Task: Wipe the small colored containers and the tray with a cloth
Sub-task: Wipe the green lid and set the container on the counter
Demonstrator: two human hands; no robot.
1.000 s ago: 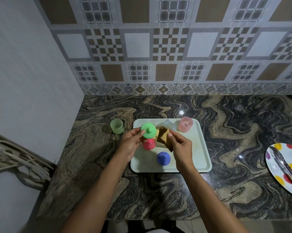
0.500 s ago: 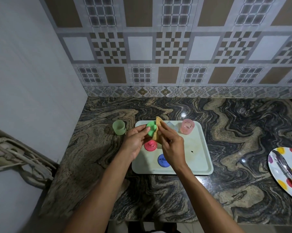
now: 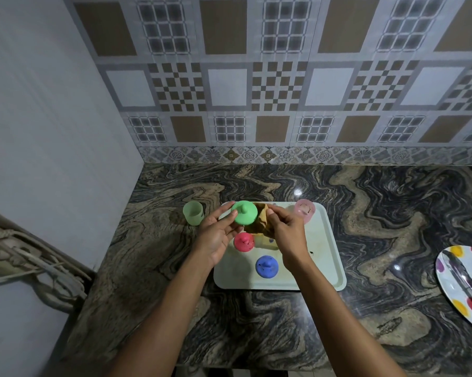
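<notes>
Progress looks about midway, judging from how things lie. Nearest, at the tray's point(image 3: 330, 268) 6 o'clock side, the blue piece point(image 3: 266, 266) sits with dark specks on it, and the red piece point(image 3: 244, 242) beyond it shows specks too, so both probably await wiping. The tray floor carries smears and a dark crumb near its 3 o'clock edge, so it also seems undone.

Above the tray's far half, 1 green piece point(image 3: 244, 212) is being wiped. The left hand point(image 3: 216, 235) holds it with its fingers curled round the rim, the knob facing the camera. The right hand point(image 3: 286, 235) pinches a bunched brown cloth point(image 3: 260, 221) between thumb and fingers. The cloth lies at 3 o'clock of the green piece, touching its edge, and hangs partly below it.

Farther off, the pink cup point(image 3: 305, 210) stands at the tray's 1 o'clock corner, just beyond the right hand's fingertips, with marks inside. The green cup point(image 3: 193, 212) stands off the tray on the counter point(image 3: 392, 213), at 9 o'clock of the held piece, apart from the left hand. Whether it has been cleaned I cannot tell.
</notes>
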